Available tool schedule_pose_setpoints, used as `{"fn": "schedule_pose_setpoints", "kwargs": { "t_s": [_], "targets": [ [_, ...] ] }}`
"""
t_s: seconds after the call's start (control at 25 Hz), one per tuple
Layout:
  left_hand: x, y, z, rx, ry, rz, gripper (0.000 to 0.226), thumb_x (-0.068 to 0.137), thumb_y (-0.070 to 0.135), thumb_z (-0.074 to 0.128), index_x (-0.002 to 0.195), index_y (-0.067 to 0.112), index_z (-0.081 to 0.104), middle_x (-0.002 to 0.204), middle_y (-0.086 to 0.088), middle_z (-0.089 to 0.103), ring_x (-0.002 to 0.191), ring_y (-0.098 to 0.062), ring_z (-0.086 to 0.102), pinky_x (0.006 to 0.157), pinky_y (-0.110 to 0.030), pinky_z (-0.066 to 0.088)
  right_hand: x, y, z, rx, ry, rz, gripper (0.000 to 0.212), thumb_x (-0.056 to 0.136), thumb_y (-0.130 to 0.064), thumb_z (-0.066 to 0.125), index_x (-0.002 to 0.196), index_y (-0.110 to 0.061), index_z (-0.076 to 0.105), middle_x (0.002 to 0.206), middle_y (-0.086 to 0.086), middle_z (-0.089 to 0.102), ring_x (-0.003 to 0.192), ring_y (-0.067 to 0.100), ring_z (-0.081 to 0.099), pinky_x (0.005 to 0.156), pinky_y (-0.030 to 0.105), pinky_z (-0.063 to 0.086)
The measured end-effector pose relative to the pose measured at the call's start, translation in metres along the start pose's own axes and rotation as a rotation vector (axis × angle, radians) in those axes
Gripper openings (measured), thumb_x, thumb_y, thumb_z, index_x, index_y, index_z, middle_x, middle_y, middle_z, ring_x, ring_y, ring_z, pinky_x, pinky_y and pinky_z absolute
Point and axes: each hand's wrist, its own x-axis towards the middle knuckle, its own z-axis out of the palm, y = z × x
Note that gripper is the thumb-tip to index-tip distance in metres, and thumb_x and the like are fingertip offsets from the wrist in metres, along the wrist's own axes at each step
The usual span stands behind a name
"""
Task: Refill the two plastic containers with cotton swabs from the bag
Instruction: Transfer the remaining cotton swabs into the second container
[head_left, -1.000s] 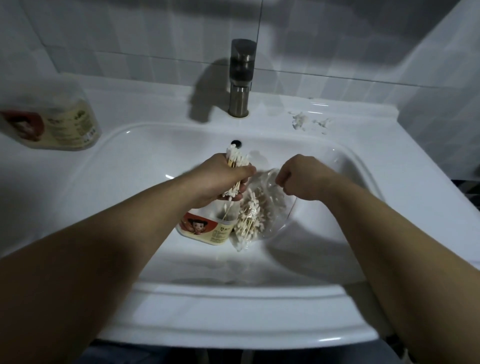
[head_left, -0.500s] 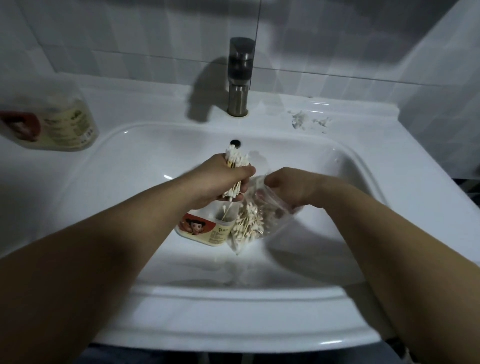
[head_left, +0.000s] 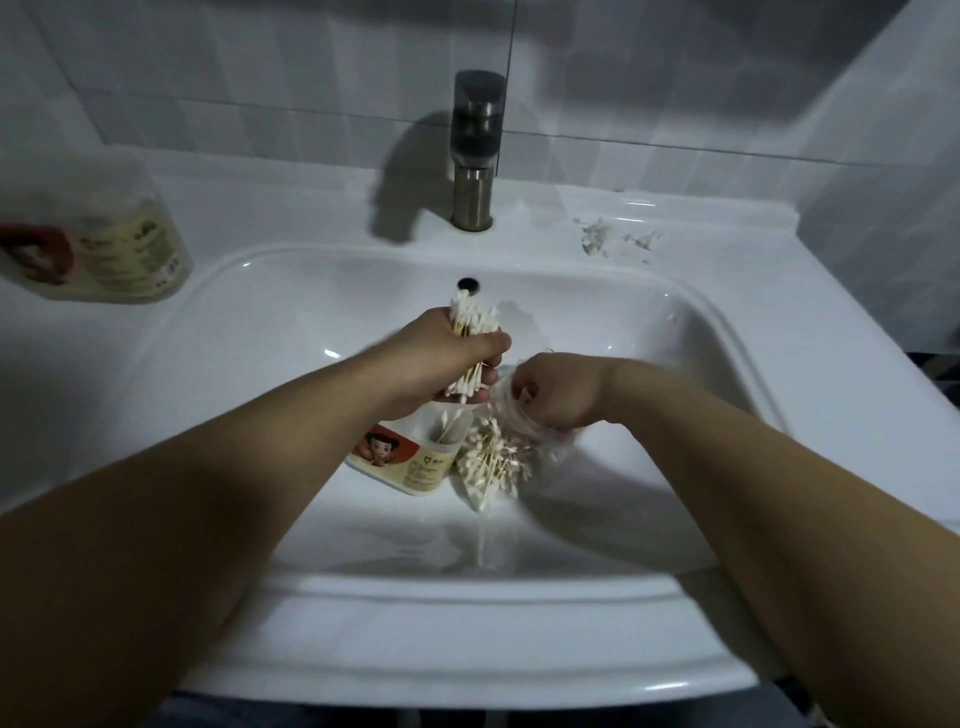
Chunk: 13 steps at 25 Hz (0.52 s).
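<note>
faucet (head_left: 475, 150): on the back ledge, behind the middle of the basin (head_left: 675, 415)
overflow hole (head_left: 467, 284): in the basin's back wall, before the faucet
scraps (head_left: 613, 239): on the ledge, right of the faucet
far container (head_left: 104, 249): on the counter, left of the basin
near container (head_left: 405, 462): in the basin, under the left hand (head_left: 441, 364)
swab bundle (head_left: 470, 322): in the left hand, above the near container
bag (head_left: 498, 457): just right of the near container, its top in the right hand (head_left: 556, 389)

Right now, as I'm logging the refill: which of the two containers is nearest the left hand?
The container in the basin, just below the left hand and its swab bundle; the counter container sits far left.
</note>
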Motion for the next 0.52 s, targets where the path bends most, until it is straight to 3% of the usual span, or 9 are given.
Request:
{"fn": "schedule_pose_setpoints", "kwargs": {
  "t_s": [0.2,0.4,0.52],
  "targets": [
    [-0.001,0.001,0.0,-0.016,-0.01,0.004,0.01,0.097,0.016,0.068,0.099,0.006,0.068,0.073,-0.006,0.068,0.069,-0.017,0.066,0.079,-0.039,0.062,-0.007,0.002,-0.004,0.185,0.04,0.018,0.03,0.081,0.004,0.048,0.061,-0.019,0.049,0.061,-0.002,0.048,0.057,0.014,0.043,0.051,0.026,0.034],
    [-0.001,0.002,-0.001,-0.002,-0.017,0.014,0.009,0.097,0.015,0.067,0.098,0.006,0.067,0.077,-0.01,0.066,0.072,-0.019,0.066,0.077,-0.039,0.063,-0.007,0.006,-0.01,0.286,0.077,0.011,0.03,0.081,-0.001,0.047,0.077,-0.029,0.058,0.085,0.003,0.065,0.073,0.018,0.06,0.055,0.026,0.045],
    [-0.002,0.002,0.0,-0.001,-0.023,0.015,0.007,0.097,0.014,0.066,0.096,0.006,0.067,0.078,-0.011,0.066,0.072,-0.02,0.065,0.073,-0.036,0.062,-0.01,0.009,-0.011,0.3,0.099,0.016,0.025,0.078,0.004,0.051,0.063,-0.015,0.058,0.061,-0.001,0.057,0.057,0.016,0.051,0.05,0.023,0.043]
  ]
}}
